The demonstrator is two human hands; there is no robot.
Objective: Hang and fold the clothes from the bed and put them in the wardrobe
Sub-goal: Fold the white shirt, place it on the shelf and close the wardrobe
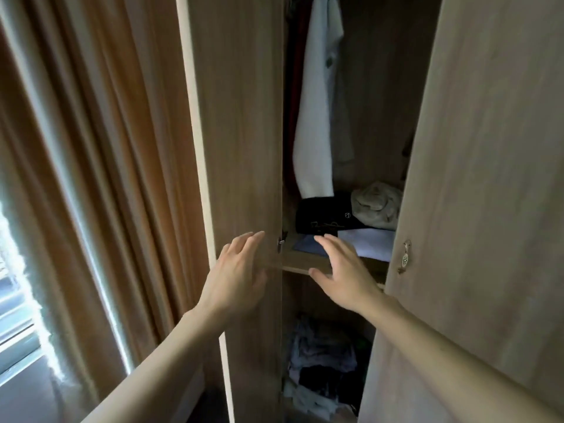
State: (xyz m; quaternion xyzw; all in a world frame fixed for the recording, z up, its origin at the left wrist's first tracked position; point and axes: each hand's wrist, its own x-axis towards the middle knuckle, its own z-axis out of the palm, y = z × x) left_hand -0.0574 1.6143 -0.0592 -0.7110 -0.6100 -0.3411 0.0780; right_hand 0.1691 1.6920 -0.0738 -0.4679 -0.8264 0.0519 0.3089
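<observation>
Head view: left hand [235, 276] flat on wardrobe door [244, 132], right hand [341, 270] spread, empty, at shelf's front edge [300, 264]. Folded clothes [345, 233] there look soft, light; lift from underneath.

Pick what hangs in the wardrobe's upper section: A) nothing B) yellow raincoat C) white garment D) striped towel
C: a white garment hangs above the shelf, over a black folded item, while both open hands, left hand and right hand, reach toward the wardrobe.
</observation>
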